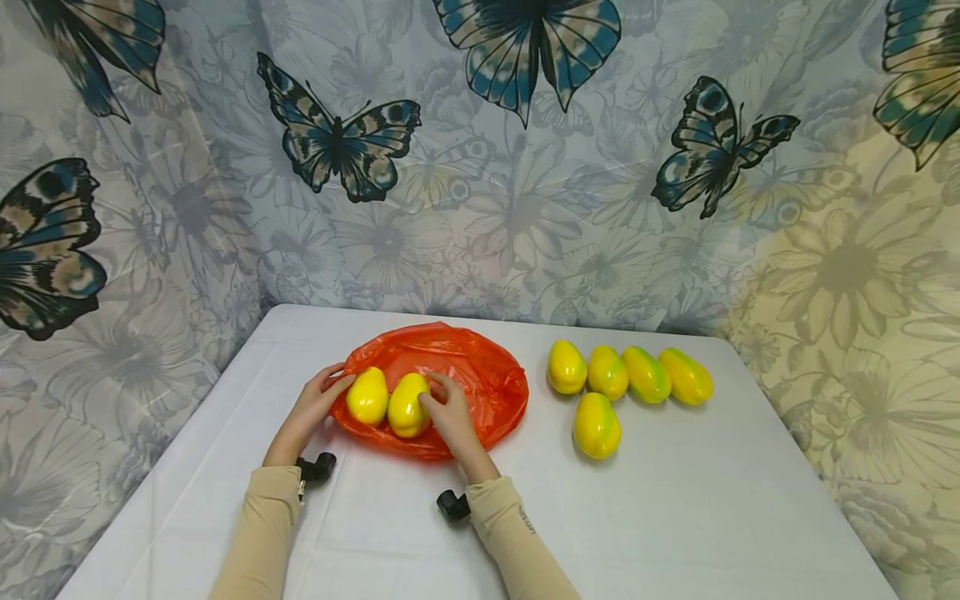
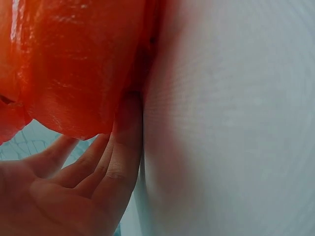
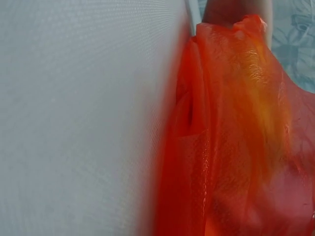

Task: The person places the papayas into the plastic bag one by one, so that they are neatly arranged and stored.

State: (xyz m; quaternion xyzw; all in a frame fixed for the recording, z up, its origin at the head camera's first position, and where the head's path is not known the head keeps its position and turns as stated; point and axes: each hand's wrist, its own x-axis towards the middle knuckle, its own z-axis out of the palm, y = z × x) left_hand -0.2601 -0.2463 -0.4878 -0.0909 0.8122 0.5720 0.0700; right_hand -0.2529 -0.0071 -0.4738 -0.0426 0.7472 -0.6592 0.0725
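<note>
Nearest, two beige sleeves (image 1: pixel 262 533) over the white tabletop (image 1: pixel 712 517), a small black camera mount at each wrist. Beyond them, left hand (image 1: pixel 311 408) at the left rim of the orange plastic bag (image 1: pixel 480 383), fingers relaxed and straight against the film and the left mango (image 1: pixel 367 397); right hand (image 1: pixel 452 417) curled on the right mango (image 1: pixel 407 405). Both mangoes side by side, touching, on the flattened bag at mid-tabletop. Right of the bag, well apart: one loose mango (image 1: pixel 597 425) in front, a row of four mangoes (image 1: pixel 628 372) behind. Farthest, butterfly-print cloth (image 1: pixel 480 167).
</note>
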